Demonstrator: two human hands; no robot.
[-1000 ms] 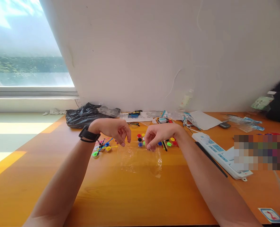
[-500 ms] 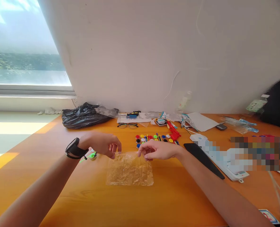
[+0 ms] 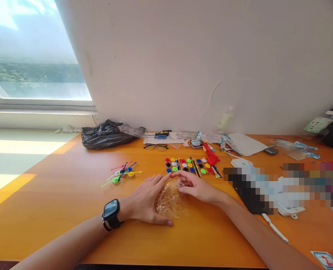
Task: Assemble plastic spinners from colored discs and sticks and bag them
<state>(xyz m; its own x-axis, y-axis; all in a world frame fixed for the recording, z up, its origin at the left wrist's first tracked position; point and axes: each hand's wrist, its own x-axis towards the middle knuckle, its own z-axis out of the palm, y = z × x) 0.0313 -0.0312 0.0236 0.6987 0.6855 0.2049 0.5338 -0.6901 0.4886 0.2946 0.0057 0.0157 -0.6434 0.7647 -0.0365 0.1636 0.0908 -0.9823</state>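
A crumpled clear plastic bag point(image 3: 170, 202) lies on the table between my hands. My left hand point(image 3: 145, 200) wears a dark smartwatch and a ring. It rests against the bag's left side, thumb and fingers spread wide. From the right, my right hand point(image 3: 197, 186) curls its thumb and lower fingers at the bag's upper right edge. Its index finger stretches out to the tip of the left index finger. Just beyond the hands sit rows of small coloured discs point(image 3: 184, 165) with thin sticks among them. Left of these lies a group of discs with coloured arrow-shaped pieces point(image 3: 122, 173).
A black plastic bag point(image 3: 107, 135), eyeglasses point(image 3: 156, 147) and papers lie along the wall. A red plastic piece point(image 3: 210, 153) is behind the discs. At right are a white power strip point(image 3: 291, 208), partly blurred, and a white cable point(image 3: 276, 228).
Both hands came down onto the clear bag, which went from spread out to bunched up. My left hand moved right and nearer, its fingers spreading. The view shifted slightly left.
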